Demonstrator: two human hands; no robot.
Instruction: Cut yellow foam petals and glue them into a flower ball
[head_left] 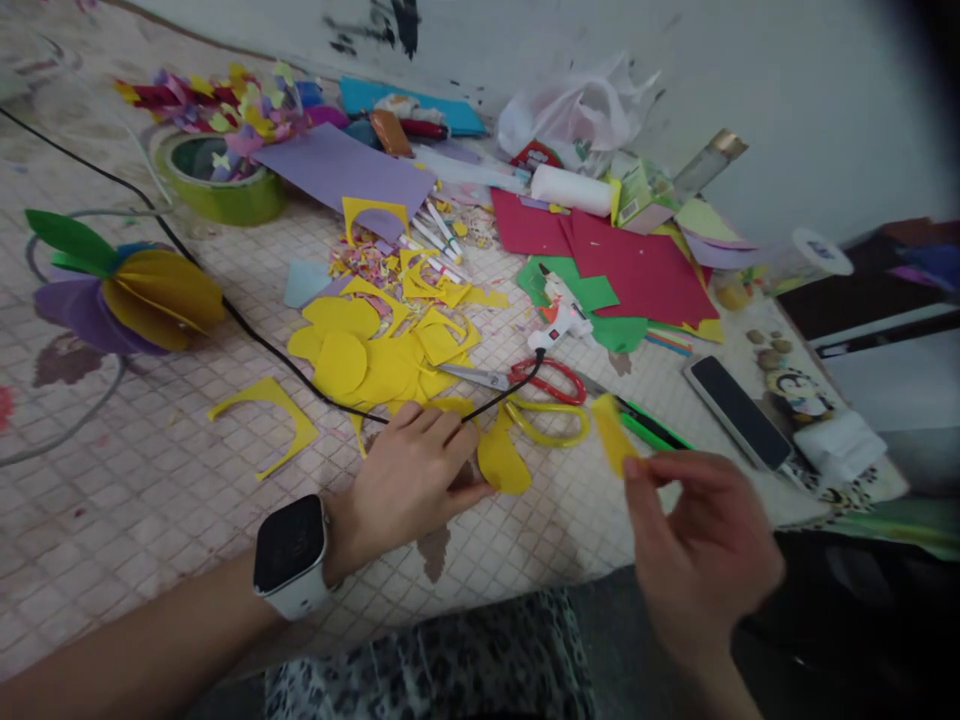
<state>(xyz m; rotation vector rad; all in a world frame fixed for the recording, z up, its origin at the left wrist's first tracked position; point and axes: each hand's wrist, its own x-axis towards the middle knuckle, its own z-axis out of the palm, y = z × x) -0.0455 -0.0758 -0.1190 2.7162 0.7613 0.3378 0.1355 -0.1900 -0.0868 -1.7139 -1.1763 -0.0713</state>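
My left hand [416, 462] lies palm down at the front of the yellow paper circles, fingers bent forward over them and the thumb stretched out apart. Its thumb tip meets the edge of a yellow paper circle [504, 467]; the fingertips are partly hidden. A black cable [281, 362] runs by the fingers to a white glue gun [559, 325]. To the right, my right hand [697, 545] is raised, pinching a small yellow paper piece [613, 435] between thumb and finger. Behind my left hand lie overlapping yellow circles [341, 365] and a cut-out yellow frame scrap [292, 415].
Red-handled scissors [551, 382], yellow-handled scissors [555, 425] and a green cutter [652, 428] lie between my hands. A phone [739, 412] is at the right. Left stands a purple and yellow paper ball [161, 300]; behind are a green tape roll [232, 200] and red sheets [637, 260].
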